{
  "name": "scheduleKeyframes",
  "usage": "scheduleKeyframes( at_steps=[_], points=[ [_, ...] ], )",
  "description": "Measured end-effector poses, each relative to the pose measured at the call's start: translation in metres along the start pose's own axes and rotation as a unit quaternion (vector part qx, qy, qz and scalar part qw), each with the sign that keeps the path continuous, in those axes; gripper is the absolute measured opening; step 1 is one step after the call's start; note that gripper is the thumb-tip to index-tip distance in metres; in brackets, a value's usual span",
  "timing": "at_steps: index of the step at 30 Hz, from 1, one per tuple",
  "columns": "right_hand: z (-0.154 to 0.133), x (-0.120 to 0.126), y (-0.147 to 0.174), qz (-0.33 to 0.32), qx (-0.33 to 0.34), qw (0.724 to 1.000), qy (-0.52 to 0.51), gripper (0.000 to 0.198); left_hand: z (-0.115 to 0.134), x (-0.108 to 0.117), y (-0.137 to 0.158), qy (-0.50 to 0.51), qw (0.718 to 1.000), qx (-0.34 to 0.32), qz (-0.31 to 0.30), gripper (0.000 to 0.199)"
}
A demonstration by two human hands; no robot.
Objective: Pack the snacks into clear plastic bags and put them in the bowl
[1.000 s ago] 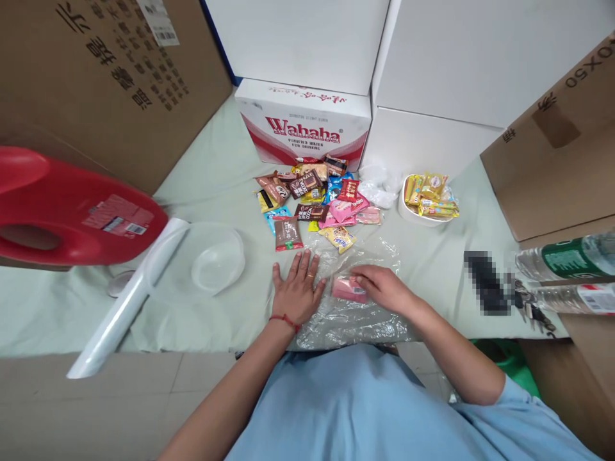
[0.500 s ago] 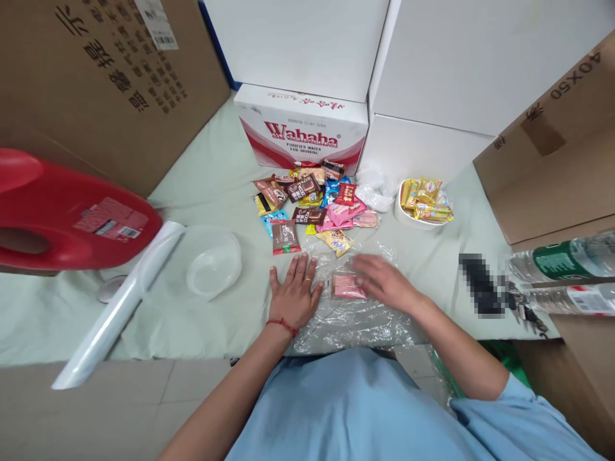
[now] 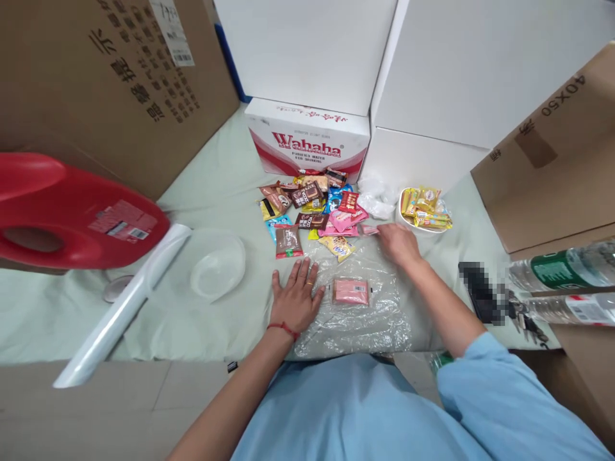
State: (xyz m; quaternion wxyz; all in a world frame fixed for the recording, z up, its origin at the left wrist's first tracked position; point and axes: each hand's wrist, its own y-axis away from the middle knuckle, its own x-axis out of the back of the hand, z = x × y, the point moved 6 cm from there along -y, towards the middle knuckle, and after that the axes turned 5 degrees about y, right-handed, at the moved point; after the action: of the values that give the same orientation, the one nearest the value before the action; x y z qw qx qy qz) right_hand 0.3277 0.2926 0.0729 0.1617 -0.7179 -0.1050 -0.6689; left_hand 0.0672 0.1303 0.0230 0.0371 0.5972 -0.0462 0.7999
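My left hand [image 3: 294, 301] lies flat, fingers spread, at the left edge of a clear plastic film sheet [image 3: 346, 333]. On the film, right of that hand, rests a pink wrapped snack packet [image 3: 350, 292]. My right hand [image 3: 400, 243] has its fingertips closed on a second pink snack packet [image 3: 369, 230] at the right edge of the snack pile; the fingers cover part of it. The pile of snack packets holds a brown packet [image 3: 288, 242], a yellow packet [image 3: 337, 247] and cocoa packets [image 3: 307, 193], among several others.
A white bowl [image 3: 421, 228] of yellow snack packets and crumpled clear plastic [image 3: 377, 200] lie behind my right hand. At left are a clear plastic bowl [image 3: 217, 267], a white roll [image 3: 125, 304] and a red jug [image 3: 86, 218]. A Wahaha box [image 3: 307, 144] stands behind; bottles [image 3: 562, 266] lie right.
My right hand has moved from over the packet on the film, forward and right to the other pink packet, and its fingers have closed. The left hand stays flat. The view has shifted slightly.
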Motion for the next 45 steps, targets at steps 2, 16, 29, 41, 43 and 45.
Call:
scheduleKeyframes(
  at_steps=[2,16,29,41,43,45],
  points=[
    [0.013,0.015,0.028,0.011,-0.025,0.998,-0.058,0.036,0.000,0.000,0.000,0.008,1.000,0.001,-0.001,0.061],
    [-0.121,0.027,0.132,-0.061,0.135,0.985,-0.087,0.032,0.001,0.000,0.001,0.013,1.000,0.000,-0.006,0.062],
    [-0.130,0.027,0.112,-0.086,0.182,0.972,-0.121,0.040,0.001,0.001,0.001,0.020,1.000,-0.004,0.005,0.061],
    [-0.136,0.010,0.101,-0.129,0.147,0.981,-0.010,0.055,0.001,0.002,0.002,0.028,0.999,-0.006,0.022,0.060],
    [-0.133,0.013,0.102,-0.137,0.154,0.979,-0.003,0.050,0.000,0.003,0.003,0.034,0.999,-0.002,0.027,0.060],
    [-0.129,0.018,0.101,-0.138,0.154,0.978,-0.004,0.049,0.000,0.003,0.003,0.042,0.999,-0.003,0.031,0.059]
  ],
)
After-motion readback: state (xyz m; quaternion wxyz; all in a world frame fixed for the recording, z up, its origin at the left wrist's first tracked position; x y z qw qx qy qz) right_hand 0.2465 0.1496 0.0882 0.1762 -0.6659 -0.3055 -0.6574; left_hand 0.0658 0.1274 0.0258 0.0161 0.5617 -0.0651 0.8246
